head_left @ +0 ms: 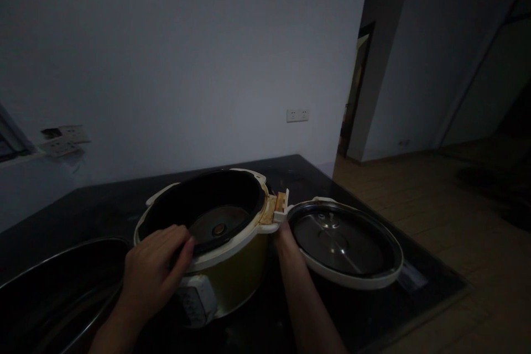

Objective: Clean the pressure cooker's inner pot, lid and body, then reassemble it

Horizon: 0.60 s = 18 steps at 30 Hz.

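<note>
A green electric pressure cooker [244, 271] with a stained white rim stands open on the black counter. At the bottom of its dark cavity a round plate with a small central disc shows. My left hand [155, 265] is closed over the front left of the rim, above the white control panel [197, 301]. On the other side, my right hand [283, 232] reaches against the cooker below the hinge bracket [276, 207]; its fingers are hidden. Beside my right forearm lies the detached round lid [352, 282], its metal-lined underside facing up.
A large dark pan or basin with a thin shiny rim [62, 246] sits at lower left. The counter [290, 168] meets a pale wall with a double socket [297, 115]. A loose socket plate [62, 144] hangs at left. Past the counter's right edge lies the tiled floor [373, 182].
</note>
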Each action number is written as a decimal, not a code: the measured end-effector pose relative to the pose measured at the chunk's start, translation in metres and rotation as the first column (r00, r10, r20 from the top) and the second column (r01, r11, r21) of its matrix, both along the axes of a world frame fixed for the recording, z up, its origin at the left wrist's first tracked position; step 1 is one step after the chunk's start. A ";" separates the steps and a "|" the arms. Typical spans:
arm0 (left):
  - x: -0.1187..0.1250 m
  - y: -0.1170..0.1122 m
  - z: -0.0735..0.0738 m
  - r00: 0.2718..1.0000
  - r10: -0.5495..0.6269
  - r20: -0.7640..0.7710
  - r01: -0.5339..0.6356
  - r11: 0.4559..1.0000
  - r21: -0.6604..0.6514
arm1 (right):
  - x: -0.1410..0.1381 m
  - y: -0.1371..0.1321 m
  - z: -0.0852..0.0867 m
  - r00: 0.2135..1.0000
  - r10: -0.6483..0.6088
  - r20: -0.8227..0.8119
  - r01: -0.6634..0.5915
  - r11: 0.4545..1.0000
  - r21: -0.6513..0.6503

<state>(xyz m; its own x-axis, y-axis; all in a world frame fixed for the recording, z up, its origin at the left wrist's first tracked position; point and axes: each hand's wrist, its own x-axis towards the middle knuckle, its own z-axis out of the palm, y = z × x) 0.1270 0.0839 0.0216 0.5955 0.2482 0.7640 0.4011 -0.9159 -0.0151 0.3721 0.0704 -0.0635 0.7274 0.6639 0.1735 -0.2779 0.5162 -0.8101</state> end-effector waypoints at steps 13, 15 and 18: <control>0.000 -0.001 0.004 1.000 -0.008 0.005 0.008 1.000 0.006 | -0.080 -0.080 -0.055 0.979 -0.196 0.058 0.204 0.961 -0.188; -0.001 0.000 0.000 1.000 0.008 -0.006 -0.008 1.000 -0.021 | -0.076 -0.076 -0.049 0.977 -0.211 0.037 0.214 0.959 -0.187; -0.003 0.001 -0.003 1.000 0.019 -0.016 -0.020 0.999 -0.045 | -0.058 -0.058 -0.034 0.980 -0.199 0.003 0.198 0.969 -0.149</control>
